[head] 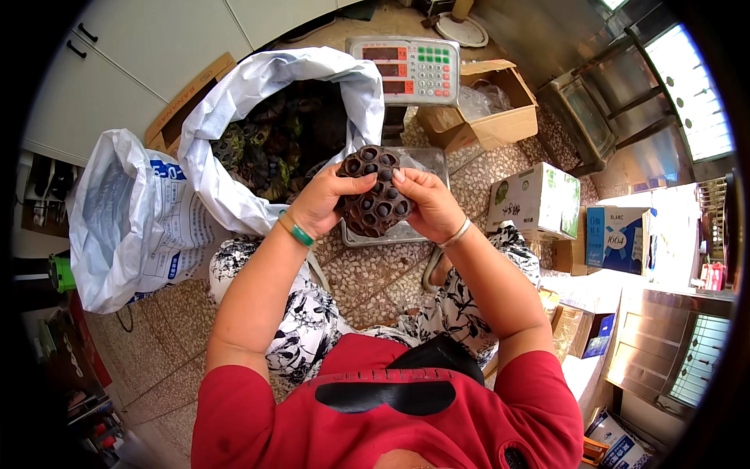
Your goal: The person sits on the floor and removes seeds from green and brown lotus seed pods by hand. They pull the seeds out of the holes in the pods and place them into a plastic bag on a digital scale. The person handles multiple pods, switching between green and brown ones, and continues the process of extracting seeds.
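Observation:
A dried brown lotus seed pod (pixel 369 214) with dark seeds in its holes is held between both hands. My left hand (pixel 322 196) grips its left side, the thumb lying across its face. My right hand (pixel 428 202) holds the right side, with thumb and fingertips at the pod's upper right. Below the pod is the metal platform (pixel 430 161) of a weighing scale, partly hidden by the hands. To the left, a white woven sack (pixel 214 111) with a rolled rim stands open, holding many dark and greenish lotus pods (pixel 258 152).
The scale's keypad and display panel (pixel 410 70) stands beyond the platform. An open cardboard box (pixel 504 120) with plastic bags is right of it. A second woven sack (pixel 111 223) stands at left. More cartons (pixel 527 199) and a wooden chair (pixel 580 123) are at right.

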